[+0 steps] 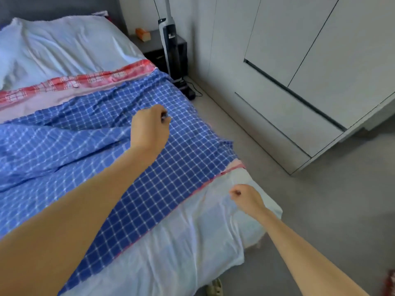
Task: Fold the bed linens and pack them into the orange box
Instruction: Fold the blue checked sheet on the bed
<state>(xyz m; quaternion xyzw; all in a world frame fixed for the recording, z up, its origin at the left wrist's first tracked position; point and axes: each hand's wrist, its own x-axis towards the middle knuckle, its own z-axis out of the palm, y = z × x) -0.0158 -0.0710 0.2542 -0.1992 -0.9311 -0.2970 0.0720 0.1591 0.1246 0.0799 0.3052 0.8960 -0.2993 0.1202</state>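
Observation:
A blue checked sheet point(85, 133) lies rumpled across the bed. Under it, a red checked sheet point(89, 79) shows as a band toward the pillows. A white sheet point(192, 238) covers the near end of the mattress. My left hand point(149, 124) reaches over the blue sheet near its right side with fingers curled, and creases in the cloth run up to its fingertips, so it seems to pinch the cloth. My right hand point(245, 198) hovers over the white sheet just past the blue sheet's near corner, fingers curled, with nothing visible inside them. A small orange box point(143, 34) sits on the nightstand.
A dark nightstand point(171, 48) stands beside the bed head, with an upright vacuum point(168, 39) and its cable in front of it. White wardrobe doors point(299, 71) line the right side. Grey carpet point(320, 210) runs between the bed and the wardrobe. A shoe point(215, 288) lies at the bed's foot.

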